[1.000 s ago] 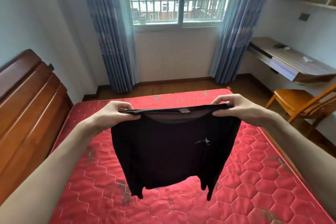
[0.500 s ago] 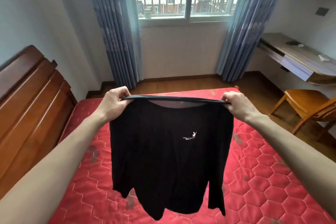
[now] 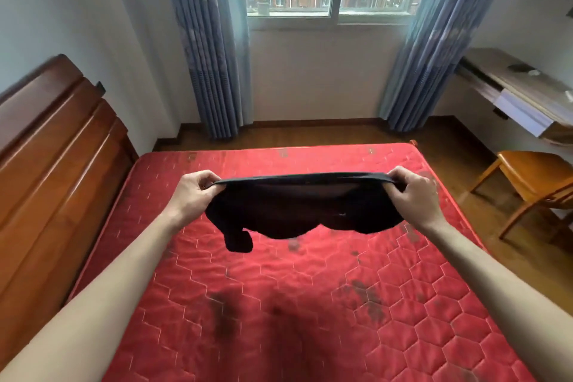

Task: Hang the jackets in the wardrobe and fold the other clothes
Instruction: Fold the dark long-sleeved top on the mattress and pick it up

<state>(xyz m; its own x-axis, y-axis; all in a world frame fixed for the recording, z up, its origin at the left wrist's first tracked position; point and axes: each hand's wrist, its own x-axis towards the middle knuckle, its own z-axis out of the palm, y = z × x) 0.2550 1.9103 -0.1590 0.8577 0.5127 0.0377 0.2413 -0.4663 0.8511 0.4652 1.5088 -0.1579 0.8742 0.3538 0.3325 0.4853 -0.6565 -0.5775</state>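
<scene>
Between the left hand (image 3: pixel 193 194) and right hand (image 3: pixel 414 194), both pinching its shoulders, a black shirt (image 3: pixel 297 211) billows above the red mattress (image 3: pixel 310 304).

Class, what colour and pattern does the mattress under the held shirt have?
Red, quilted in a hexagon pattern with dark stains; the mattress shows best in the head view.

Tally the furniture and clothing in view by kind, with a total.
Black shirt, gripped at its shoulders by left hand and right hand: 1
Bed with red mattress: 1
Wooden chair: 1
Wall desk: 1
Blue curtains: 2
Total: 6
</scene>
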